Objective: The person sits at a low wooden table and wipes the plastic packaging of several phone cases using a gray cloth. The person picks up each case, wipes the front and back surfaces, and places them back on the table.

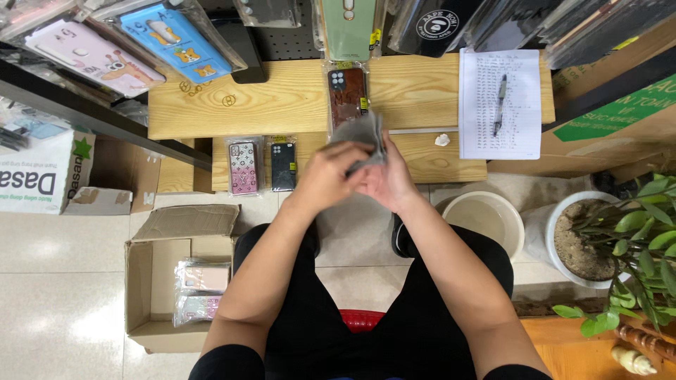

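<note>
Both my hands meet in front of me over a low wooden bench (436, 165), holding a blurred grey phone case in clear wrap (362, 134). My left hand (331, 172) and my right hand (387, 181) both close on it. Just beyond it a brown phone case in a packet (347, 95) lies on the upper wooden board (282, 98). To the left on the bench lie a pink patterned case (243, 167) and a black case (284, 166).
A sheet of paper with a pen (500, 102) lies at the right. An open cardboard box (148, 281) with packed cases stands at the left on the floor. A white bucket (507, 218) and a potted plant (598, 246) stand at the right. More cases hang above.
</note>
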